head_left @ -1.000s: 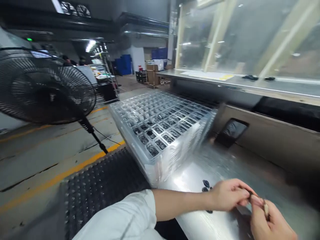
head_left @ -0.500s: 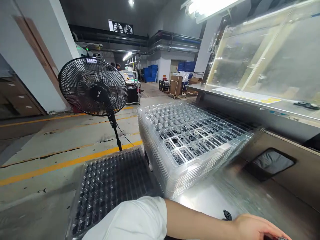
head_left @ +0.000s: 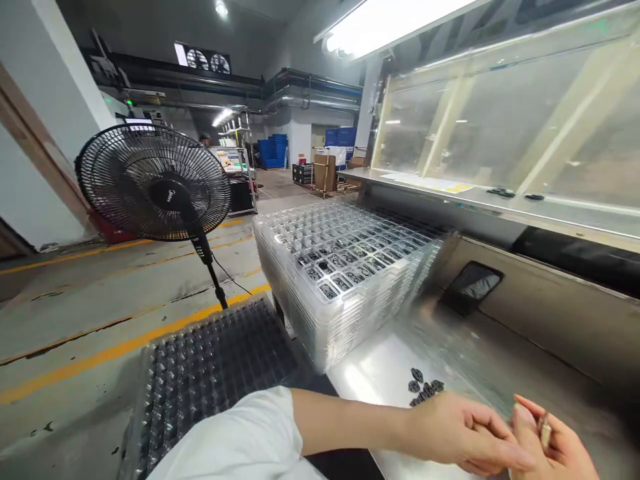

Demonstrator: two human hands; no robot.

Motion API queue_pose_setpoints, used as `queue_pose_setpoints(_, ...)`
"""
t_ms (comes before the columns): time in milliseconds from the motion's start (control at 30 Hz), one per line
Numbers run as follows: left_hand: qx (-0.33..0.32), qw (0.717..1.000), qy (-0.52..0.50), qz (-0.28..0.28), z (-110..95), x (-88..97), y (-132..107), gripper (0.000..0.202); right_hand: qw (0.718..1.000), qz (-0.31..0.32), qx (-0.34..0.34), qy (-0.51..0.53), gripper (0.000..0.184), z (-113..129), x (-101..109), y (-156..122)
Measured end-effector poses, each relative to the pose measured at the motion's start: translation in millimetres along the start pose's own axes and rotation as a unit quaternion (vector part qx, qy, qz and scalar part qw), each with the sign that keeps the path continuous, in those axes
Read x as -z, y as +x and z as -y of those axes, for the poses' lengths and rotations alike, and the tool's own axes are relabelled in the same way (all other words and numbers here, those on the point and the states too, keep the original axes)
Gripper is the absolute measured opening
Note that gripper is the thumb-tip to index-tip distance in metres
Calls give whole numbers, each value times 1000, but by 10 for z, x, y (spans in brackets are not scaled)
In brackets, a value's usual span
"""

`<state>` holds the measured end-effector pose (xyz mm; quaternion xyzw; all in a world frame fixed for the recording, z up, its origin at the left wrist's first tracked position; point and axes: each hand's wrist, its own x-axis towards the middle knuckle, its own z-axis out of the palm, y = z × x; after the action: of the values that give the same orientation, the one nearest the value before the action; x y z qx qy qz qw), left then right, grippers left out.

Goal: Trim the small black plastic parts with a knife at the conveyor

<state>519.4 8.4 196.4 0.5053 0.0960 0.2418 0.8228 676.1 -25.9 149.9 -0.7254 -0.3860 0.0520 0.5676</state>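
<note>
Bare strip of metal surface (head_left: pixel 383 370) between tray stack (head_left: pixel 295 297) and small black parts (head_left: pixel 424 390): room for hands (head_left: pixel 457 430). Parts crowd space just beyond left wrist (head_left: pixel 410 425). Stack's side wall blocks low path forward-left; top open from above. Metal panel (head_left: pixel 543 330) closes far right side.

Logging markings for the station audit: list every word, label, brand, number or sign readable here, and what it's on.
"Midea" on the fan hub: small and slanted, so a likely reading.
Sheet on the shelf: too small and blurred to read.
Blue boxes at the back: no text can be made out.
Black parts: none readable.
</note>
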Motion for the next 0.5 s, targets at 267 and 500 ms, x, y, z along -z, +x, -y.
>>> queue_pose_setpoints(267, -113, 982, 149, 12, -1224, -302, -1064, 38, 999, -1, -47, -22, 38, 172, 5, -58)
queue_pose_setpoints(500, -264, 850, 456, 7, -2218, -261, -1360, 23, 999, 9, -29, -37, 56, 46, -25, -53)
